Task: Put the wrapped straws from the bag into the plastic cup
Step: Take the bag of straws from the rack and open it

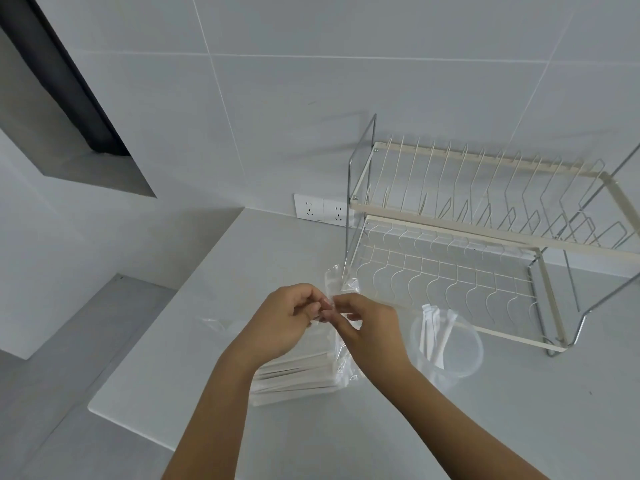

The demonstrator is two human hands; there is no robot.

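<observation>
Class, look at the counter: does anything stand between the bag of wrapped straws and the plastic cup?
Nothing visible does. The bag lies left of the plastic cup, with bare counter between; only the right hand is over that gap.

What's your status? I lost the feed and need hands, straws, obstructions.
Left hand and right hand both pinching bag at its opening. A few wrapped straws in plastic cup; most in bag. Nothing in the way.

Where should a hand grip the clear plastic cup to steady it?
Grip the clear plastic cup low on its side wall, coming from the right; wrapped white straws stick out of its open top, and both hands work at the bag on its left.
</observation>
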